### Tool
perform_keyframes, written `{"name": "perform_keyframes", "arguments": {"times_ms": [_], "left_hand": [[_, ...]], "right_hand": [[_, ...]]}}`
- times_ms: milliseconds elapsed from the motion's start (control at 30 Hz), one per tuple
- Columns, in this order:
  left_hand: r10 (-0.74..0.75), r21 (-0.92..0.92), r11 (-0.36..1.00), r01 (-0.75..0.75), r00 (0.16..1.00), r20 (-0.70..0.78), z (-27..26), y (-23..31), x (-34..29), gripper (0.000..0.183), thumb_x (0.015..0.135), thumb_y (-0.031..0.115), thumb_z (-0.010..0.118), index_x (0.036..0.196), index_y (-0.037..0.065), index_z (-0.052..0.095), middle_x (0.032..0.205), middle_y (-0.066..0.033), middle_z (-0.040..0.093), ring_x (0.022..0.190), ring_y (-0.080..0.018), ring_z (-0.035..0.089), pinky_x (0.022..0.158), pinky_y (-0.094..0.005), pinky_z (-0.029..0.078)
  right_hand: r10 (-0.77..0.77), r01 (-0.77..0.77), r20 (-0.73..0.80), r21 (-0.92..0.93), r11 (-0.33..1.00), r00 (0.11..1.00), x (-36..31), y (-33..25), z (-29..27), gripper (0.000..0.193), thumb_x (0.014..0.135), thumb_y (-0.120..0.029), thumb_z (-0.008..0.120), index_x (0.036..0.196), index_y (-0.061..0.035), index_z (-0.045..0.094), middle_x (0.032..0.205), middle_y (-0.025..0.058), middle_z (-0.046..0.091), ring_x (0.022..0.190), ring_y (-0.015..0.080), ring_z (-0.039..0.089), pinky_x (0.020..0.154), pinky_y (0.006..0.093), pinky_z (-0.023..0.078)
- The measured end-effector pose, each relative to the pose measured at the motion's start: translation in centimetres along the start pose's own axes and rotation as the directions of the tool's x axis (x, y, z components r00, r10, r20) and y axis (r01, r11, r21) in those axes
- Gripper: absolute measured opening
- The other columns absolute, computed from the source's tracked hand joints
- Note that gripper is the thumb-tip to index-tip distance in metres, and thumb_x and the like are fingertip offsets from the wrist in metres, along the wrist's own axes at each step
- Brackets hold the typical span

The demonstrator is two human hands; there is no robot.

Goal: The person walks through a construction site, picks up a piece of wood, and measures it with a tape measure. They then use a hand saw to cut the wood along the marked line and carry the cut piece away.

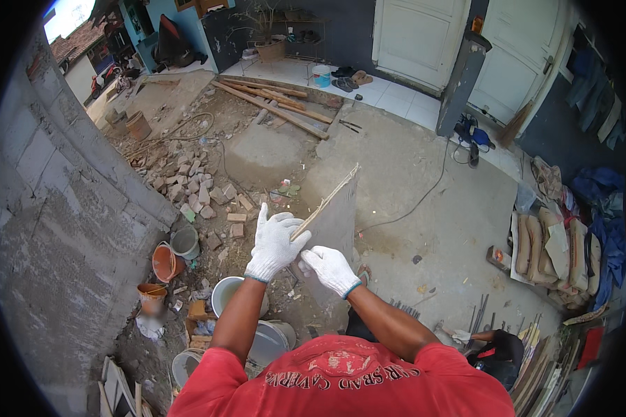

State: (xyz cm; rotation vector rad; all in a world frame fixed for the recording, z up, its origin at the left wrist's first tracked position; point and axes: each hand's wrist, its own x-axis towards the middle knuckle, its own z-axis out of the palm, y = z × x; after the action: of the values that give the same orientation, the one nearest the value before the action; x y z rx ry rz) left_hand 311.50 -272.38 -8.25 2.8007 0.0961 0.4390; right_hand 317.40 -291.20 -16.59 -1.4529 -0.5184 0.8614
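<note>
A thin grey board [337, 221] with a pale, ragged, splintered top edge stands tilted in front of me, pointing away. My left hand [275, 244], in a white knit glove, is closed on its near left edge, with the forefinger stretched out. Close by on the right, my right hand [331, 271], gloved alike, pinches the board's near end between thumb and curled fingers. The board's lower part runs down behind my right hand and is partly hidden. Both forearms reach forward from red sleeves.
Broken bricks [195, 182] and buckets [185, 242] lie to the left beside a grey block wall [69, 187]. Wooden beams [278, 104] lie ahead. A cable [424, 194] crosses the concrete. Another person's gloved hand [460, 336] is low right, near stacked cushions [553, 243] and metal rods.
</note>
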Motion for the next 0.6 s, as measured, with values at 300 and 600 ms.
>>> {"name": "perform_keyframes", "arguments": {"times_ms": [300, 600], "left_hand": [[-0.044, 0.2, 0.979, 0.035, 0.998, 0.04, 3.4, -3.7, 26.0, 0.032, 0.097, 0.041, 0.075, 0.114, 0.016, 0.086, 0.117, 0.0018, 0.083, 0.129, -0.023, 0.068, 0.137, -0.0612, 0.015], [-0.74, -0.216, 0.671, 0.71, 0.619, -0.262, 5.9, -18.8, 41.1, 0.041, 0.101, 0.035, 0.076, 0.123, 0.001, 0.08, 0.115, -0.0158, 0.082, 0.107, -0.0313, 0.078, 0.1, -0.0403, 0.058]], "right_hand": [[0.108, -0.191, 0.197, 0.472, 0.861, 0.974, 22.5, -3.0, -16.6, 0.035, 0.113, -0.024, 0.063, 0.087, -0.0017, 0.066, 0.093, 0.0148, 0.077, 0.083, 0.0251, 0.073, 0.081, 0.041, 0.06], [0.274, -0.236, -0.053, 0.367, 0.9, 0.96, 41.7, -5.2, -38.0, 0.033, 0.113, -0.03, 0.065, 0.104, 0.0, 0.074, 0.107, 0.0122, 0.078, 0.084, 0.0184, 0.074, 0.077, 0.0362, 0.063]]}}
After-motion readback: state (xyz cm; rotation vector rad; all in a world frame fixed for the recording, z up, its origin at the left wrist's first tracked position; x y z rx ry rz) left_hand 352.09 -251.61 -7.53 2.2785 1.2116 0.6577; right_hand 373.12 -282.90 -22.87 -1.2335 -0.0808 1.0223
